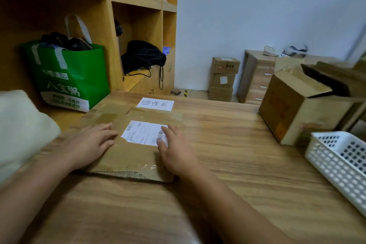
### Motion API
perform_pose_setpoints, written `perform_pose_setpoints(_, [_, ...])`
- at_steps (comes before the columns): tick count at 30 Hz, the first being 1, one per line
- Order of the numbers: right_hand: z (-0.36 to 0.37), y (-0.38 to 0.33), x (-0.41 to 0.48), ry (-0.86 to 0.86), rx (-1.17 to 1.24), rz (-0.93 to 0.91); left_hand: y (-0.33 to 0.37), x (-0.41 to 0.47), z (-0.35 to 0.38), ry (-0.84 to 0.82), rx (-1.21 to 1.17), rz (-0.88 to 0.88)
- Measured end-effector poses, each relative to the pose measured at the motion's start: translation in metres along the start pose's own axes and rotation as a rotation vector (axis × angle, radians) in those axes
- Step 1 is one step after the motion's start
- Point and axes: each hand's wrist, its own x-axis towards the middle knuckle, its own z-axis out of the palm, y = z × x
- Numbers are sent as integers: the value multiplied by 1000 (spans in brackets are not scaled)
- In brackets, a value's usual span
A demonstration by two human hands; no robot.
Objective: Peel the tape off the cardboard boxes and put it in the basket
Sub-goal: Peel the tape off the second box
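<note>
With both palms down, left hand [90, 142] and right hand [174, 149] lie flat, fingers straight, gripping nothing, on flattened box [128, 140] at table [227, 164] centre. Right fingers overlap its label [142, 131]. Tape [107, 114] on box far-left corner. Basket [336, 161] near right; open box [301, 103] behind it.

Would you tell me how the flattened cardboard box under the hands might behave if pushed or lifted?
The flattened cardboard box lies flat on the wooden table, so it would probably slide easily. Its thin corrugated edge suggests it is light and fairly stiff, though it may flex when lifted.
</note>
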Motion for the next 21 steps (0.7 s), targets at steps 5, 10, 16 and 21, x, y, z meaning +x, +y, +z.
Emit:
perform_pose_setpoints(5, [-80,25,-39,198,43,1,41,-9,-20,221,-245,108])
perform_pose_setpoints(10, [-173,68,-81,431,-107,97,123,-36,-33,227,-454,227])
perform_pose_setpoints(16, [-275,113,-109,618,-437,255,239,-86,2,190,-466,516])
perform_pose_setpoints(21, [-317,145,-112,529,-596,370,286,-107,45,31,-450,633])
